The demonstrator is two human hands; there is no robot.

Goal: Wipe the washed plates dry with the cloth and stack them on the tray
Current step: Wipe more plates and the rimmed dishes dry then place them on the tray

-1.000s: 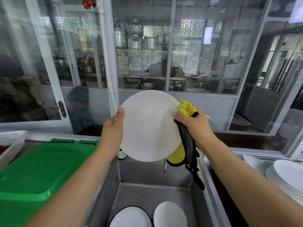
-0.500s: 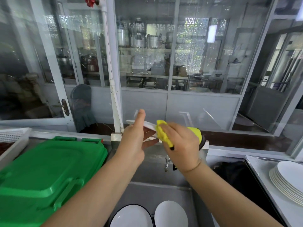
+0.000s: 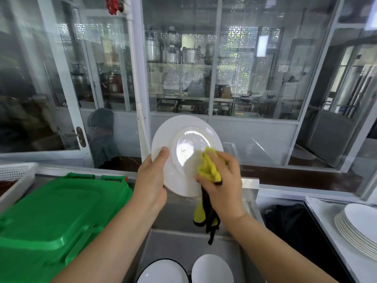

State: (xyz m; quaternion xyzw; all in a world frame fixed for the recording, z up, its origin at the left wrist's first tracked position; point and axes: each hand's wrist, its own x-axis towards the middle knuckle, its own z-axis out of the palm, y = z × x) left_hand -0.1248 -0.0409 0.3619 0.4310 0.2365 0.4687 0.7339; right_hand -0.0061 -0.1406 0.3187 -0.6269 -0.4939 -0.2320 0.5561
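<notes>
A white plate (image 3: 183,139) is held up almost upright above the sink, its underside with the foot ring facing me. My left hand (image 3: 152,180) grips its left rim, thumb on the face. My right hand (image 3: 221,180) presses a yellow cloth (image 3: 209,167) with black trim against the plate's lower right; the cloth's tail hangs down below the hand. A stack of white plates (image 3: 359,231) lies on the metal tray (image 3: 318,207) at the right. Two more plates (image 3: 212,268) lie in the sink (image 3: 173,246).
A green plastic lid (image 3: 57,219) covers the counter at my left, with a white perforated basket (image 3: 14,174) behind it. A dark cloth (image 3: 285,217) lies between sink and tray. A glass partition (image 3: 251,78) and a white pipe (image 3: 138,99) stand right behind the sink.
The plate went from facing me, to edge-on and flat, to upright again with its underside toward me. My right hand with the cloth moved onto that underside.
</notes>
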